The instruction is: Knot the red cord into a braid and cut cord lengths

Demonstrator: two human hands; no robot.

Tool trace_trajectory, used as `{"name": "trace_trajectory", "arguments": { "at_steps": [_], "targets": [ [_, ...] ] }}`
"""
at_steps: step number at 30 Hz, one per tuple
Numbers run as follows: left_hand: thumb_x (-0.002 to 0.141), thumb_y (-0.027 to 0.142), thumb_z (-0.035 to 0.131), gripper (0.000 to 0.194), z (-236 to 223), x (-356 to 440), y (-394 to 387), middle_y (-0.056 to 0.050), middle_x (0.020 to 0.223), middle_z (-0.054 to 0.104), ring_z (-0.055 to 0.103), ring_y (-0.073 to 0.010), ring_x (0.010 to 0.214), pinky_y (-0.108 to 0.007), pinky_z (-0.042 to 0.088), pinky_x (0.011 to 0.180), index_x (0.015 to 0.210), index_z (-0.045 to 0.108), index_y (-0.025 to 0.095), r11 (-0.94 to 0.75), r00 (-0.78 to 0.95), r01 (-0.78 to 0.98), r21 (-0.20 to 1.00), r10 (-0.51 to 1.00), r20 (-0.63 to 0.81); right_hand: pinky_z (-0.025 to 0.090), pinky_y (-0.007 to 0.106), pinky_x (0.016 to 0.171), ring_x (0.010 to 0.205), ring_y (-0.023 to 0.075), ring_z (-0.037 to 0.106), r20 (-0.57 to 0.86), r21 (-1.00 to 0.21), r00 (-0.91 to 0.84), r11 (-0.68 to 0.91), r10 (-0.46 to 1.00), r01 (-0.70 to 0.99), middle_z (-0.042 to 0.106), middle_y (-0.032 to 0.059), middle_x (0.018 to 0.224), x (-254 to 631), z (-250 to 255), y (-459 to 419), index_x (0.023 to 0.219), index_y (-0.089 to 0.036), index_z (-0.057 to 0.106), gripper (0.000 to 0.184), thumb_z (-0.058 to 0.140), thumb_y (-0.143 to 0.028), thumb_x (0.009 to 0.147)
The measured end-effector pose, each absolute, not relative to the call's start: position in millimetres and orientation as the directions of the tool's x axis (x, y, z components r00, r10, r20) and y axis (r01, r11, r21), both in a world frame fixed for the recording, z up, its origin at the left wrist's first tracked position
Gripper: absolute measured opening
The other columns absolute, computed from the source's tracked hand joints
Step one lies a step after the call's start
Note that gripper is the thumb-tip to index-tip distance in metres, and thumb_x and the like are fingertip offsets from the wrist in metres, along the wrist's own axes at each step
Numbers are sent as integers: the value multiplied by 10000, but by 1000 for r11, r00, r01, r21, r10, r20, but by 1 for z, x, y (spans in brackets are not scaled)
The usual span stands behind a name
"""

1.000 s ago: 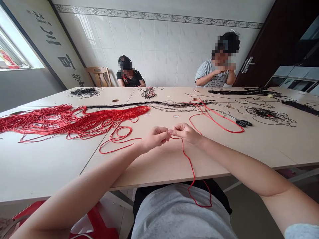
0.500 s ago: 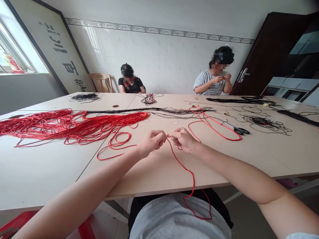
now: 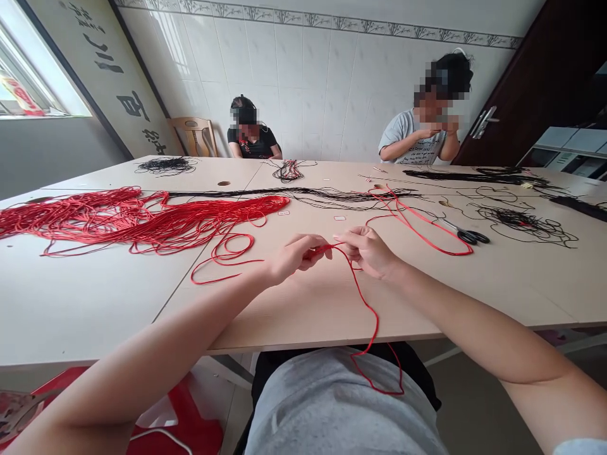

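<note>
1. Cord (image 3: 360,292) is held in the left hand's (image 3: 303,254) closed fingers; a firm pinch should serve.
2. Its slack hangs below the fingers, best untangled.
3. Right hand's (image 3: 372,253) fingers pinch it just beside; even, gentle tension should help.

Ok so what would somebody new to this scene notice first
Probably the bright heap of red cord sprawled over the table's left side. Next, at front center, the left hand and right hand pinch a thin red strand that drops past the near edge. Black-handled scissors lie farther right.
</note>
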State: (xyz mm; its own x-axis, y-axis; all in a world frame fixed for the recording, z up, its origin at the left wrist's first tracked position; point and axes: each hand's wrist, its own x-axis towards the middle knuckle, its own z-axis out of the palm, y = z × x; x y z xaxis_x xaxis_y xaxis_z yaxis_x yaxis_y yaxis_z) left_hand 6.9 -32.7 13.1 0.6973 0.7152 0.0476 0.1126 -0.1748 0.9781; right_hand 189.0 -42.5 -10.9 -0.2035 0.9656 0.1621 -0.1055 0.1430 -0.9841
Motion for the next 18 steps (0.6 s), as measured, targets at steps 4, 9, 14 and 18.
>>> {"name": "trace_trajectory", "arguments": {
  "at_steps": [4,9,14,18],
  "targets": [
    [831,327,416,256,13,6,-34,46,514,325,254,-64,462,-221,196,437,730,556,137,-296,669,187,937,736,99,213,223,430,427,48,240,232,-970,-238,242,943,12,253,-63,474,191,-10,-44,505,-169,303,466,594,-410,777],
    [835,367,415,288,11,7,-33,50,528,347,292,-66,480,-213,233,455,747,566,138,-432,651,239,870,736,186,441,248,682,734,117,556,238,-964,-276,262,931,54,581,44,833,191,-10,-44,874,-155,577,395,403,-509,867],
    [832,353,416,285,8,8,-32,17,600,464,343,-74,520,-218,276,486,735,566,131,-542,627,257,800,723,289,462,296,751,743,147,593,188,-982,-432,180,882,-58,591,50,777,188,-10,-50,822,-131,592,304,464,-405,855],
    [838,338,407,267,7,8,-32,26,578,433,305,-69,498,-212,249,461,779,565,131,-574,612,282,769,725,316,354,208,491,493,73,420,213,-974,-384,225,899,-13,450,-25,565,189,-9,-54,735,-149,566,235,504,-355,830]
  ]
}}
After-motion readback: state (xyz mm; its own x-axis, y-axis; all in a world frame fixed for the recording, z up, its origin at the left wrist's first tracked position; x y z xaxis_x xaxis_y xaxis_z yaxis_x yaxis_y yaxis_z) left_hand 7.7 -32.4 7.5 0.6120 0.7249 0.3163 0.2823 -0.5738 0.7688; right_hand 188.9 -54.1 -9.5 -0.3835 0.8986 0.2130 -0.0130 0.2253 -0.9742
